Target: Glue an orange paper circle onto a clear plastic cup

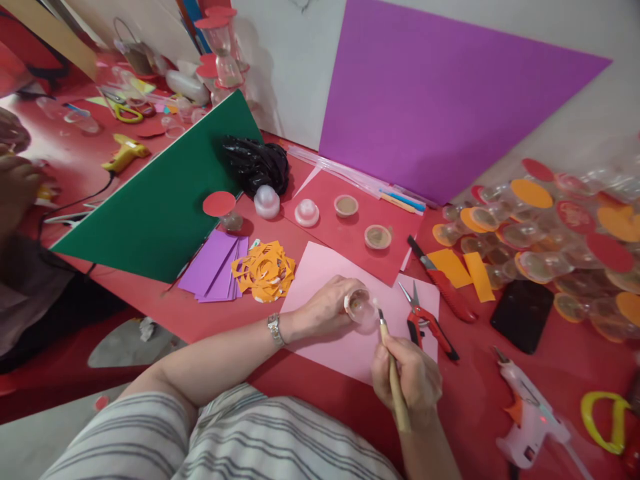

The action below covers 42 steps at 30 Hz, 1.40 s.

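Observation:
My left hand (327, 308), with a watch at the wrist, holds a small clear plastic cup (361, 307) tilted above a pink sheet (320, 347). Wrapped round a wooden-handled tool (394, 380), my right hand (407, 373) keeps the tool's dark metal tip beside the cup's right side. Whether the tip touches the cup I cannot tell. Two small cups with brownish contents (378, 237) stand on a red sheet (345, 200) beyond. Red-handled pliers (425, 320) lie to the right of the cup, partly on the pink sheet.
Orange paper cutouts (265, 270) and purple strips (213, 270) lie left. A green board (170, 193) separates another person's hands (17, 180). At right are a cutter (445, 287), black phone (523, 315), glue gun (535, 413) and stacked plastic cups (545, 257).

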Available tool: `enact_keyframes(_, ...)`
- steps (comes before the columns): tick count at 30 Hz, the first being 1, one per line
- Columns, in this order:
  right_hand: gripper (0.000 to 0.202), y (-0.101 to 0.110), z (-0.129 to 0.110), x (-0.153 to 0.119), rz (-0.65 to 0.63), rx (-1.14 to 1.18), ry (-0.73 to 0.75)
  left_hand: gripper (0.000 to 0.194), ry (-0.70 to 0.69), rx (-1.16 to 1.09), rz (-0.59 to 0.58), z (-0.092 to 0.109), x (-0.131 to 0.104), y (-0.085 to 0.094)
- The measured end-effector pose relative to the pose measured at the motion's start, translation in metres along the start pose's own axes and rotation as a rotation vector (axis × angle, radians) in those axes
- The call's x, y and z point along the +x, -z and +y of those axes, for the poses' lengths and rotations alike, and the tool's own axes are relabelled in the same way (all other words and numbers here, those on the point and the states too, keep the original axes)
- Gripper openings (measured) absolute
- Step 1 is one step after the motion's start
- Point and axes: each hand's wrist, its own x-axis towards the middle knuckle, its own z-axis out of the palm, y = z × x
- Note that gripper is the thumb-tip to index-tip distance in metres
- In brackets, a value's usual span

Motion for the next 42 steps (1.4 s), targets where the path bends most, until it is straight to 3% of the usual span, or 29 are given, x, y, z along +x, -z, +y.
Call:
enact_keyframes(8, 0.011, -0.003, 0.003, 0.001, 0.025, -0.024, -0.026, 0.016, 0.024, -0.017, -0.016, 0.004, 0.001, 0.002)
enact_keyframes(16, 0.013, 0.001, 0.008, -0.015, 0.093, -0.029, -0.112, 0.020, 0.040, -0.004, -0.023, 0.004, 0.002, 0.001)
enact_keyframes(31, 0.012, -0.001, 0.000, 0.000, 0.011, 0.031, -0.018, 0.021, 0.018, -0.015, -0.019, 0.002, 0.001, 0.001)
enact_keyframes(38, 0.016, 0.001, 0.009, -0.028, 0.081, 0.106, -0.151, 0.023, 0.033, -0.041, -0.048, 0.002, 0.000, 0.001)
enact_keyframes(42, 0.024, 0.000, 0.019, -0.033, 0.084, 0.148, -0.281, 0.035, 0.048, -0.065, -0.093, 0.004, -0.002, 0.002)
